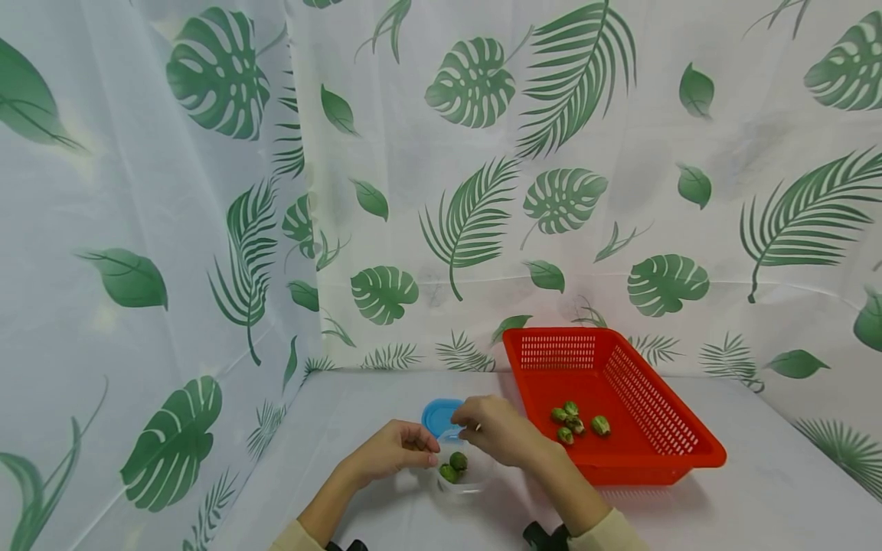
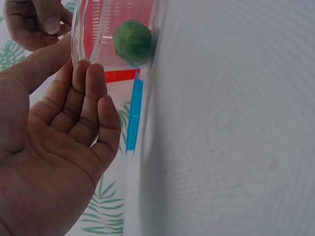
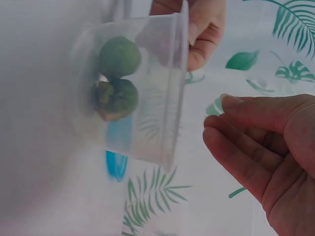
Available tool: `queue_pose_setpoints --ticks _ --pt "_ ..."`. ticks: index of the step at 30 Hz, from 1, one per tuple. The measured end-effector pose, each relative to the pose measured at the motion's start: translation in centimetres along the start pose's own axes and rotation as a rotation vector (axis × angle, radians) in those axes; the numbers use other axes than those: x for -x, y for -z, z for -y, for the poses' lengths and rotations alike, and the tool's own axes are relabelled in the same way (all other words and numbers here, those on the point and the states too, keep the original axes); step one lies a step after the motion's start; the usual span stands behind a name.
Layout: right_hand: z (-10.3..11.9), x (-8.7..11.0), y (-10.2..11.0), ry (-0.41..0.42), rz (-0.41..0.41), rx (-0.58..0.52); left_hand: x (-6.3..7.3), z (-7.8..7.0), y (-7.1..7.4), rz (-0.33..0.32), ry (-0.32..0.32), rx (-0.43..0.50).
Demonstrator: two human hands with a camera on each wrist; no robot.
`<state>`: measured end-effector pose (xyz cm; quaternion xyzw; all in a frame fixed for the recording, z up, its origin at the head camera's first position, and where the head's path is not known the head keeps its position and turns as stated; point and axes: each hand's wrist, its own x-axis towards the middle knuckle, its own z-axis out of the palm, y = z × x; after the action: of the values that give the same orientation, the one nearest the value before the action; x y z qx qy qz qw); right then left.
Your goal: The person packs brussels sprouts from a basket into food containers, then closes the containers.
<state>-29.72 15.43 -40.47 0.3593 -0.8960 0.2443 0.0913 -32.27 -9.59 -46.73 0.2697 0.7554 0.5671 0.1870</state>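
Observation:
A clear plastic tub stands on the table with two Brussels sprouts visible inside. My left hand holds the tub's rim at its left side, thumb by the edge and fingertips against the outer wall in the left wrist view. Over the far right part of the tub is my right hand. Its thumb and fingers are bent loosely towards each other, with nothing seen between them and a gap to the rim. A round blue lid lies just behind the tub, partly covered by the right hand.
To the right stands a red plastic basket with slotted walls, its near left side close to my right forearm. Several Brussels sprouts lie in it. A leaf-patterned curtain hangs behind and to the left of the white table.

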Motion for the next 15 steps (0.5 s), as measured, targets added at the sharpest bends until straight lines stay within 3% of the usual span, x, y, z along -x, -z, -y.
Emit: queue_pose_setpoints --ticks 10,15 --pt "0.3 0.2 1.3 -0.027 -0.047 -0.019 0.0 0.0 0.0 -0.006 0.014 -0.009" --pt "0.2 0.5 2.2 -0.032 -0.109 -0.024 0.0 0.0 0.0 -0.008 0.026 -0.010"
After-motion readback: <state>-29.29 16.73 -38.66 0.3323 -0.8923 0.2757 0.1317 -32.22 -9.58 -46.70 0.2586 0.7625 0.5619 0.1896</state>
